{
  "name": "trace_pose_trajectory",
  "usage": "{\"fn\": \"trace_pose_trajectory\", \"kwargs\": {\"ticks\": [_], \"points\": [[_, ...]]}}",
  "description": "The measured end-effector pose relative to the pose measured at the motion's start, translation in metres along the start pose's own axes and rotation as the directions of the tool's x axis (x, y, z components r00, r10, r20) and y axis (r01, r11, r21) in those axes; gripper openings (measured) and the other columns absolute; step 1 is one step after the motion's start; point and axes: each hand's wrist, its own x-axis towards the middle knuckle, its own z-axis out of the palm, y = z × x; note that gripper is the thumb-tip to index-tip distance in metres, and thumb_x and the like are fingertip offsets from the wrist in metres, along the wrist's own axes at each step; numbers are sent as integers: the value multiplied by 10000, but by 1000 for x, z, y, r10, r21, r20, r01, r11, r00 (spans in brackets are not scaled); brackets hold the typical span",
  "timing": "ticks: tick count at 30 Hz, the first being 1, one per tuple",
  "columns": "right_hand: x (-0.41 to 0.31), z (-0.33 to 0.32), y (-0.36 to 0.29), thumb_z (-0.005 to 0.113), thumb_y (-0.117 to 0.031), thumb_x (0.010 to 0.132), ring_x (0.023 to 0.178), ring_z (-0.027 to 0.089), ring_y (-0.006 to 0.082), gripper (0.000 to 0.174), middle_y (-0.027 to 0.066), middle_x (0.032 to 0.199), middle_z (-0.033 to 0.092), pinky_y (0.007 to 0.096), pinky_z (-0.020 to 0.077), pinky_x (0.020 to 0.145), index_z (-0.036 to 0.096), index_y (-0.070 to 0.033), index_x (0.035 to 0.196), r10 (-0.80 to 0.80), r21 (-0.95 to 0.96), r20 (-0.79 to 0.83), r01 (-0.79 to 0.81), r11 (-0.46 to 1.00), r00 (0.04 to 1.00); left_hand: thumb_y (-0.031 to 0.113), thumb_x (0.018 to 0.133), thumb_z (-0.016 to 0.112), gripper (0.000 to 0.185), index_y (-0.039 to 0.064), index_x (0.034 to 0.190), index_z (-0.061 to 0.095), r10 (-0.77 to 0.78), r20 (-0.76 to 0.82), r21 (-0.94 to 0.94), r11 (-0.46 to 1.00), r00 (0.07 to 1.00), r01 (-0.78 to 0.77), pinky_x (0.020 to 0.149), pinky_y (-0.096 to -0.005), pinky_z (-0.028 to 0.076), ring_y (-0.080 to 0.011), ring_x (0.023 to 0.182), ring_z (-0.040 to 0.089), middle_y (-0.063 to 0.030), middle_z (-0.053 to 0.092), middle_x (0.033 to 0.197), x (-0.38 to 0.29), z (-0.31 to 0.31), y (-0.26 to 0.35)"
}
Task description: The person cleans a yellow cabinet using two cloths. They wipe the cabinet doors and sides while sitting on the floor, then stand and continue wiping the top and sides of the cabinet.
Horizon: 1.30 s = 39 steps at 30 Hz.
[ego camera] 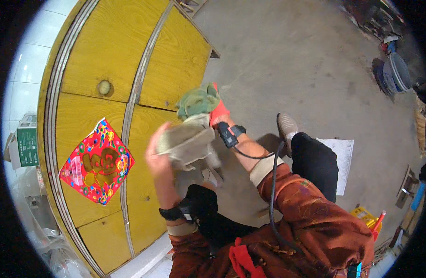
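My left hand (159,147), blurred, grips the side of a folded grey-beige cloth (190,142) beside the yellow cabinet. At the far side of that cloth, my right hand (220,113) holds a crumpled green cloth (197,100). The right hand looks bright red, perhaps from a glove; its fingers are mostly hidden behind the fabric. Both cloths hang in the air, touching each other, over the floor and the cabinet's edge. A black strap with a small device (228,133) sits on my right wrist, and another black strap (174,213) on my left.
A yellow wooden cabinet (157,146) with a round knob (104,87) and a red diamond-shaped paper decoration (98,163) stands at left. A white sheet (341,163) lies on the concrete floor (268,69). A bucket (395,74) stands far right. A black cable (273,198) runs along my right arm.
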Motion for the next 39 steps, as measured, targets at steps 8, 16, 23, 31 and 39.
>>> {"fn": "trace_pose_trajectory", "kwargs": {"ticks": [8,16,23,31,39], "points": [[66,-21,-55,504,-387,1016,1018,608,267,310,63,1079,650,445,487,932,606,-111,1113,-434,-182,-34,422,888,900,296,1017,438,405,60,1341,498,153,-553,-252,906,819,-339,965,-408,494,-239,1113,590,-121,596,1227,40,-62,1],[143,30,50,667,-458,854,1364,400,352,691,217,1464,428,472,437,1005,465,-79,1396,-657,-853,522,329,-406,544,183,915,586,354,32,1235,564,602,-374,510,769,706,-385,1088,-446,385,-323,1279,474,-193,415,1449,99,-12,-2],[146,36,57,661,-354,836,1372,358,408,664,210,1520,349,507,428,1013,453,-98,1412,-667,-875,480,265,-404,569,357,898,639,386,112,1197,640,517,202,975,-30,832,-218,1058,-499,295,-343,1369,413,-172,395,1525,137,-35,-34],[186,7,46,677,-263,815,1264,480,377,510,177,1344,503,490,471,922,545,-128,1289,-763,-910,413,194,-366,498,428,836,689,611,204,1390,560,481,228,967,-215,847,-138,1012,-512,328,-394,1372,396,-194,296,1582,152,-50,-66],[226,-20,-37,591,-192,850,1234,478,387,374,173,1199,543,527,490,892,583,-156,1222,-638,-694,428,-219,-686,641,331,824,694,688,230,1462,456,479,206,968,-230,854,-105,1019,-599,310,-409,1384,385,-208,215,1609,155,-53,-81]]}}
